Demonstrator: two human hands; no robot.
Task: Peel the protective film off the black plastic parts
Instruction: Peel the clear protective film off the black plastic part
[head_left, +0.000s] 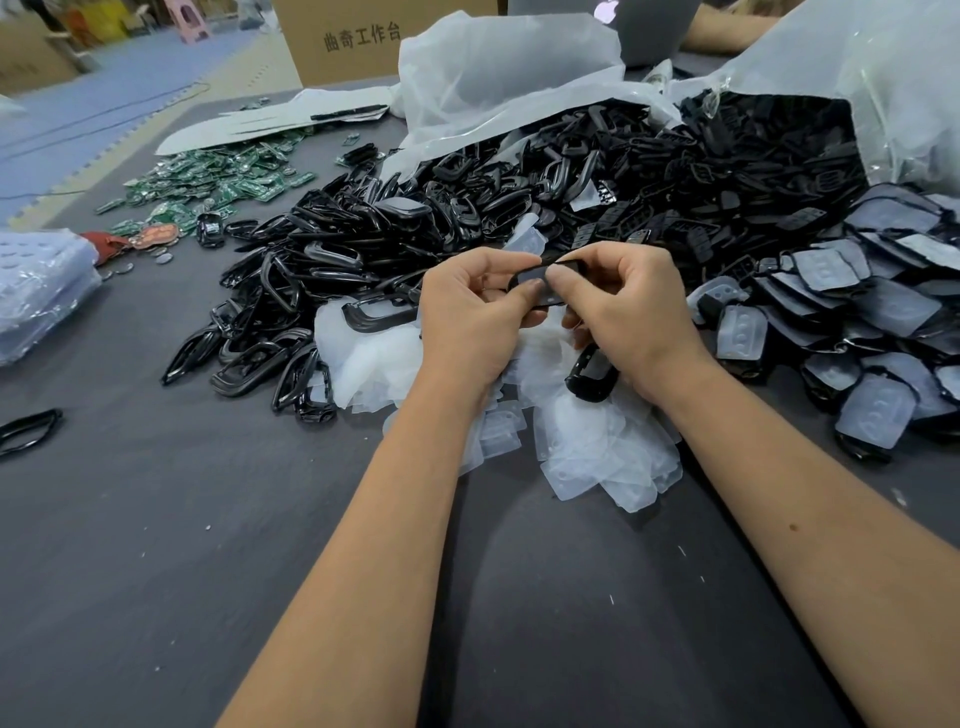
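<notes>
A small black plastic part (546, 285) is held above the table between both hands. My left hand (470, 317) grips its left end with thumb and curled fingers. My right hand (626, 306) pinches its right end, thumb on the top face. Whether film still covers the part is hidden by my fingers. Under the hands lies a heap of peeled clear film pieces (582, 447). Another black part (592, 376) rests on that heap below my right hand. Film-covered black parts (862, 322) are stacked at the right.
A big pile of black frames (363, 260) spreads across the grey table (156, 519). Green circuit boards (218, 182) lie at the far left, plastic bags (498, 78) and a cardboard box (353, 47) at the back. One loose frame (28, 428) sits at the left edge.
</notes>
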